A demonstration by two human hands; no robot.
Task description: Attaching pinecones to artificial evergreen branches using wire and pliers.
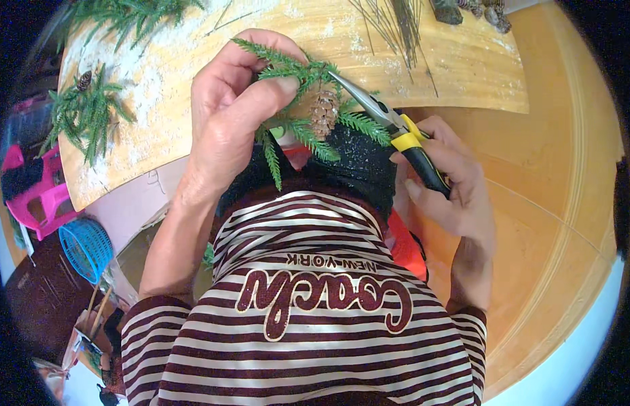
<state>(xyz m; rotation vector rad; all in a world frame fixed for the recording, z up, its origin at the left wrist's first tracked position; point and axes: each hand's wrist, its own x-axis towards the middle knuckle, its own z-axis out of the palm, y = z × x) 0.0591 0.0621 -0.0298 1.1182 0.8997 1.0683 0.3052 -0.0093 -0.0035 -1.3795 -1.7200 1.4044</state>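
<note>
My left hand (pixel 244 101) pinches a green artificial pine sprig (pixel 308 139) between thumb and fingers, over my lap at the table's near edge. A brown pine cone (pixel 324 115) hangs among its needles. In my right hand (pixel 454 179) is a pair of long-nose pliers (pixel 404 132) with yellow and black handles. The jaw tips meet the sprig just above the cone, close to my left thumb. Whether the jaws grip a wire there is too small to tell.
On the wooden table (pixel 163 128), dusted with white flecks, lie another pine sprig with a cone (pixel 92 115), more green branches (pixel 136 17) and a bundle of thin wires (pixel 406 34). Several cones (pixel 491 13) sit at the far right. A blue basket (pixel 86 249) and pink stool (pixel 41 193) stand left.
</note>
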